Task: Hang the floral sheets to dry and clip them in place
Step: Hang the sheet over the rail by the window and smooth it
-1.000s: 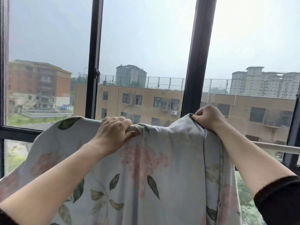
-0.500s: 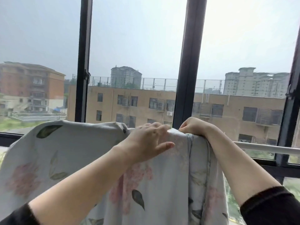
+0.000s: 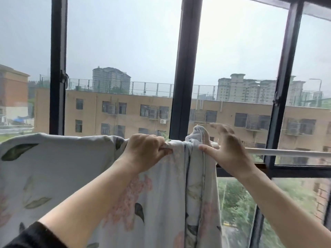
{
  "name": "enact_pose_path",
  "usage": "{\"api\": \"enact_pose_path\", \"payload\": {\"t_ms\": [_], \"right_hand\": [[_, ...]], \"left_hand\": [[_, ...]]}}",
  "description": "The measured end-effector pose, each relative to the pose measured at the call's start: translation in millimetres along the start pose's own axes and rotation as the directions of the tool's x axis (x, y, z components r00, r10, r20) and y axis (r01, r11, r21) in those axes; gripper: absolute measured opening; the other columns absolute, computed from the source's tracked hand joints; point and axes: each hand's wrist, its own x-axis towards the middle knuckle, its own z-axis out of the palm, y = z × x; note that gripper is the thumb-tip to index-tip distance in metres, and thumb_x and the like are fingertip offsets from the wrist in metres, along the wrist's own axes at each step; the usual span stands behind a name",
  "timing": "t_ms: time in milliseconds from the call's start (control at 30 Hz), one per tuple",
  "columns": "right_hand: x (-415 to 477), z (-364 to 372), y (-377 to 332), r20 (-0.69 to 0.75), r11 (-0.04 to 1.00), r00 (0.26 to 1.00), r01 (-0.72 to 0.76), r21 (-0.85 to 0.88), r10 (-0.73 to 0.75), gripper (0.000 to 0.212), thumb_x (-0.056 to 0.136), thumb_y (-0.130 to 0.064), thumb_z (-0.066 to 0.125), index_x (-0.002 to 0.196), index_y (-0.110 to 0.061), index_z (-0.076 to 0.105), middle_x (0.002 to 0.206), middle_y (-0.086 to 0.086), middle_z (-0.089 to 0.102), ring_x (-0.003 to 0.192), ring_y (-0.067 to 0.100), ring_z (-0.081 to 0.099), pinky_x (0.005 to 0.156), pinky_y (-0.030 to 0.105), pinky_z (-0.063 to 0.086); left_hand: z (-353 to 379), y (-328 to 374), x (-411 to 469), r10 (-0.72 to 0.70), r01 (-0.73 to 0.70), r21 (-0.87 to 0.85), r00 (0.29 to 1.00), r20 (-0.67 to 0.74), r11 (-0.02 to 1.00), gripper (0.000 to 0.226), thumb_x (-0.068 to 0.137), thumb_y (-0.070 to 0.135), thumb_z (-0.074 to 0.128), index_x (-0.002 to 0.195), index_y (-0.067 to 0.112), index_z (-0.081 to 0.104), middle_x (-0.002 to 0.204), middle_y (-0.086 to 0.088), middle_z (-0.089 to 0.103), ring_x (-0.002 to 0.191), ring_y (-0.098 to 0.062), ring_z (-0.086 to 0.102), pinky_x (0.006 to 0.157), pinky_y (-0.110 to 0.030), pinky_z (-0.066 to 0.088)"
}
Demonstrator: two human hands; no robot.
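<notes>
So, the sheet (image 3: 53, 167) is draped over the rod (image 3: 286, 152). It covers the left and middle stretch and hangs down the near side, and the rod's right stretch is bare.

The left hand (image 3: 145, 151) has its fingers curled tight round a bunch of cloth right on top of the rod. The right hand (image 3: 229, 153) is spread wide and blurry. Its thumb touches the sheet's right edge, just under a lump of fabric poking up over the rod, and I wouldn't call that a hold.

My guess is it's soft, floppy stuff, and if it's damp it'll be heavy and clingy. That means it bunches up instead of gliding, and it'll creep off toward whichever side hangs longer. I'd grab it at the fold where it crosses the rod, plus the right hem, and tug sideways along the rod to flatten that lump.

There's plenty of open rod to the right to spread into. The window frame (image 3: 184, 68) uprights look close behind the rod, so watch your knuckles. I can't tell if the panes are open. No clips in sight.
</notes>
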Motion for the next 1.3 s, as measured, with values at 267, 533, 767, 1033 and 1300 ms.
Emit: {"api": "enact_pose_path", "payload": {"t_ms": [267,533,767,1033,1300], "right_hand": [[-80,33,10,0.140,0.854,0.871,-0.490,0.175,0.471,0.080,0.064,-0.059,0.078,0.121,-0.015,0.043,0.113,-0.005,0.048,0.105,0.013,0.050,0.089,0.034,0.046],[-117,40,13,0.292,0.747,0.834,-0.550,0.373,0.469,0.015,0.086,-0.022,0.071,0.079,-0.008,0.071,0.068,-0.002,0.067,0.066,0.010,0.063,0.059,0.026,0.050],[-59,-48,1,0.004,0.881,0.954,-0.279,0.383,0.300,0.008,0.086,-0.013,0.068,0.082,-0.007,0.072,0.073,-0.002,0.063,0.071,0.011,0.054,0.064,0.025,0.045],[46,-64,-7,-0.218,0.960,0.970,-0.041,0.276,0.104,0.020,0.086,-0.020,0.067,0.100,-0.007,0.073,0.089,0.006,0.071,0.079,0.016,0.062,0.059,0.015,0.046],[55,-17,58,0.364,0.926,0.926,-0.220,0.306,0.100,0.012,0.084,-0.024,0.073,0.090,-0.015,0.075,0.086,-0.003,0.071,0.082,0.008,0.064,0.080,0.022,0.052]], "left_hand": [[-1,7,2,-0.002,0.002,-0.041,1.000,-0.012,0.999,0.044,0.090,0.061,0.042,0.086,0.021,0.062,0.092,0.004,0.070,0.090,-0.021,0.065,0.067,-0.028,0.032],[-10,0,-6,-0.007,0.005,-0.066,1.000,-0.018,0.998,0.044,0.091,0.059,0.044,0.092,0.021,0.064,0.097,0.001,0.071,0.094,-0.025,0.064,0.067,-0.029,0.030],[-18,8,-13,-0.015,0.016,-0.071,1.000,0.010,0.997,0.043,0.091,0.059,0.043,0.089,0.021,0.063,0.097,0.001,0.070,0.094,-0.025,0.064,0.068,-0.030,0.032],[-36,20,-23,-0.012,0.011,-0.034,1.000,-0.023,0.999,0.045,0.089,0.063,0.042,0.089,0.022,0.062,0.096,0.003,0.071,0.094,-0.022,0.065,0.069,-0.029,0.035],[-48,32,-25,-0.104,0.106,-0.006,0.987,0.120,0.994,0.046,0.085,0.068,0.038,0.065,0.027,0.040,0.069,0.011,0.051,0.075,-0.017,0.057,0.063,-0.030,0.031]]}}
